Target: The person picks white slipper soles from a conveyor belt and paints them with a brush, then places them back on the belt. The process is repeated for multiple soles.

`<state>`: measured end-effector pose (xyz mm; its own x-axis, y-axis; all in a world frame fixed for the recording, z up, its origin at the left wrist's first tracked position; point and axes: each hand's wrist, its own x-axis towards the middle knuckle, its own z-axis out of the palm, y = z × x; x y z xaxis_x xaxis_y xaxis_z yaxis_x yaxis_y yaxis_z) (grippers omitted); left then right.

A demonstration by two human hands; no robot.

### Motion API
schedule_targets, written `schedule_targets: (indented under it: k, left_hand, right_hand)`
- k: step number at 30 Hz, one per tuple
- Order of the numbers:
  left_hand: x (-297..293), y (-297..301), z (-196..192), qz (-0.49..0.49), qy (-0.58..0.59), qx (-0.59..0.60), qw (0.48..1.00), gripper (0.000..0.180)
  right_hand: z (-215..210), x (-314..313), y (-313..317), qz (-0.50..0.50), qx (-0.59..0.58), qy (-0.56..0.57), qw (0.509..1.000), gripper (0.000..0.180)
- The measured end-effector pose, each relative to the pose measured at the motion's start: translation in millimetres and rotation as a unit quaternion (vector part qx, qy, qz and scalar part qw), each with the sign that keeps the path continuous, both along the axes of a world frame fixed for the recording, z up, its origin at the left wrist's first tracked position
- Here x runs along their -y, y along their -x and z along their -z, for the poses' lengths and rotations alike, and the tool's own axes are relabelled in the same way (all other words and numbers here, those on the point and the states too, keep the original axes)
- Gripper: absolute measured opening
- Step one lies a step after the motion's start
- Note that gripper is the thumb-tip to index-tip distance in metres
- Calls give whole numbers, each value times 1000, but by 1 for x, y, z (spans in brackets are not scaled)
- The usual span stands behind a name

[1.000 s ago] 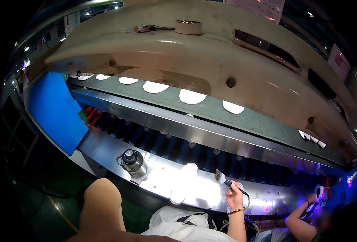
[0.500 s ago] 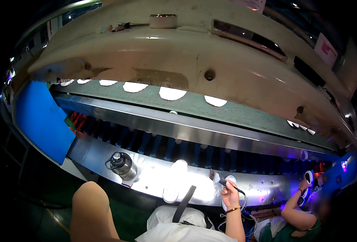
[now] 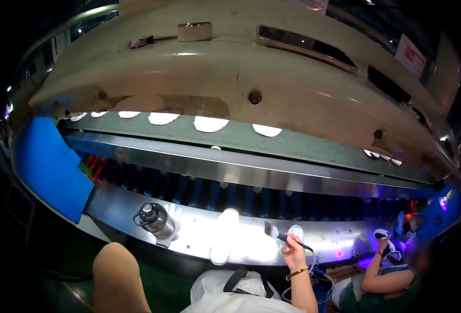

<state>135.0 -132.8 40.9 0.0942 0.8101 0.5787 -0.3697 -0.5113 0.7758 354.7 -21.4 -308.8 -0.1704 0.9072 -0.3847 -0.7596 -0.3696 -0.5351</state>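
Observation:
My right hand (image 3: 293, 254) is closed around the dark handle of a flat brush (image 3: 273, 230), which has a pale middle and dark bristles pointing left. From the handle's lower end a thin tube or cord (image 3: 314, 256) runs down behind my wrist. Just beyond my fingers lies a white shoe sole (image 3: 295, 232), partly hidden by the hand. Left of the brush, a longer white piece (image 3: 224, 236), seemingly a shoe or sole, rests on the metal ledge (image 3: 254, 250), washed out by bright light. My left hand is out of view.
A dark metal bottle (image 3: 156, 221) stands on the ledge at left. Beyond it runs a dark trough (image 3: 204, 192), then a green belt (image 3: 314, 144) carrying white pieces under a beige hood (image 3: 199, 68) holding a phone (image 3: 306, 48). At right, a co-worker's hand (image 3: 381, 243) holds a shoe (image 3: 395, 249).
The whole view has shifted slightly, so most things appear further left. My right hand still holds the brush beside the sole. The co-worker's hand and shoe have moved lower and to the left.

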Motion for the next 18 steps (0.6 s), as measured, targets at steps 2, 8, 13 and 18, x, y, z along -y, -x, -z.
schedule_targets:
  k: [2,8,13,18]
  left_hand:
    - [-1,1,-1,1,2,-2,1000,65]
    - [-4,2,-2,7,1,-5,1000,68]
    - [-27,10,5,37,18,7,999,71]
    - [-22,16,4,6,40,12,999,74]
  right_hand:
    - [3,0,0,2,-7,2,1000,12]
    - [9,1,-2,-6,-4,-13,1000,13]
    - [4,1,-6,32,8,4,999,11]
    - [4,-2,11,-7,-6,-3,1000,12]
